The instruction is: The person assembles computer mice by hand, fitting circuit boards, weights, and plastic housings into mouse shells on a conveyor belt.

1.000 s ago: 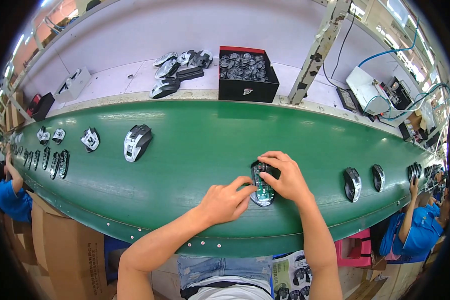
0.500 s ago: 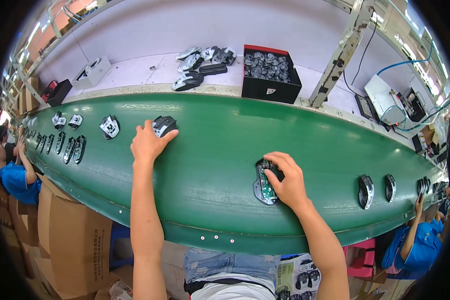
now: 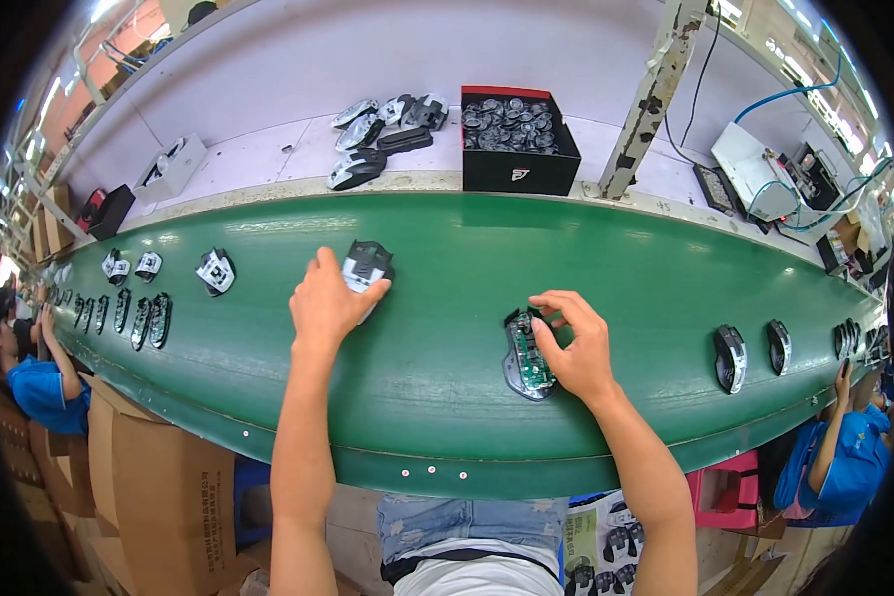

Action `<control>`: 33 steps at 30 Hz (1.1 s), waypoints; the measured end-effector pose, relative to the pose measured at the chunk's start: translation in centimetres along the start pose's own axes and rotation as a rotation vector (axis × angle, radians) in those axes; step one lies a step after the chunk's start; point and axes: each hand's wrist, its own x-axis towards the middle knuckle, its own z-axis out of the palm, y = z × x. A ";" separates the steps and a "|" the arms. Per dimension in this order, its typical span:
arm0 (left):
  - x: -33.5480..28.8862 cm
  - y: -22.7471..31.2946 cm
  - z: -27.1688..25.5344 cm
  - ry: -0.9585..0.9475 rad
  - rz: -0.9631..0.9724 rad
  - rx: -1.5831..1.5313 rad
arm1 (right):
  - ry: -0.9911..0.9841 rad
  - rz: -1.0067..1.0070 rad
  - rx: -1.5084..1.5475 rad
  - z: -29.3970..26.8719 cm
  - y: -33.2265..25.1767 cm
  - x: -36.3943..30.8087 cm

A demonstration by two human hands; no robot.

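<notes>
My left hand (image 3: 328,300) is closed around a grey-and-black computer mouse top shell (image 3: 370,264), its thumb along the near side and its fingers partly hidden. To the right, my right hand (image 3: 578,348) grips the right edge of a mouse base (image 3: 526,372) with its thumb and bent fingers. That base lies on the green conveyor belt (image 3: 447,397), its green circuit board (image 3: 532,350) facing up. A gap of belt separates the shell from the base.
More shells (image 3: 215,271) and a row of open bases (image 3: 159,320) lie at the left. Assembled-looking mice (image 3: 730,359) rest at the right. A black box (image 3: 520,177) of small round parts stands on the back shelf. Co-workers in blue (image 3: 842,467) sit at both ends.
My left hand has moved to the right with the top shell, which is now nearer the base. My right hand stays at the base, its fingers slightly shifted. The view has shifted a little.
</notes>
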 end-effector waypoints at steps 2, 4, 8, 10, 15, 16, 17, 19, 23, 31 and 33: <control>-0.5 0.8 -0.3 -0.020 0.011 -0.019 | -0.020 0.000 0.019 0.5 -0.3 -0.1; -1.2 1.9 -0.5 -0.030 0.033 -0.036 | -0.028 0.021 0.038 0.5 -0.9 -0.3; -4.1 4.3 0.6 0.135 0.404 -0.463 | -0.037 -0.005 0.088 1.1 -1.9 -0.8; -6.4 6.6 0.2 0.036 0.443 -0.617 | -0.091 0.064 0.183 0.9 -2.8 -1.2; -11.2 8.6 2.5 -0.109 0.775 -0.942 | -0.261 0.088 0.428 1.0 -2.7 -1.1; -11.5 8.4 2.8 -0.080 0.808 -0.921 | -0.264 0.099 0.429 0.9 -2.7 -1.1; -11.8 8.1 3.0 -0.088 0.799 -0.924 | -0.309 0.147 0.615 0.9 -2.8 -1.2; -11.4 8.3 2.8 -0.169 0.782 -1.057 | -0.356 0.157 0.784 0.3 -2.5 -0.9; -10.9 7.9 2.6 -0.152 0.754 -1.119 | -0.397 0.276 0.791 -1.0 -2.7 -0.7; -7.2 6.7 4.3 0.079 0.695 -0.746 | -0.025 0.191 -0.127 -3.7 -0.2 1.4; -6.8 6.2 5.5 0.032 0.659 -0.667 | -0.064 0.166 -0.262 -3.1 0.0 0.8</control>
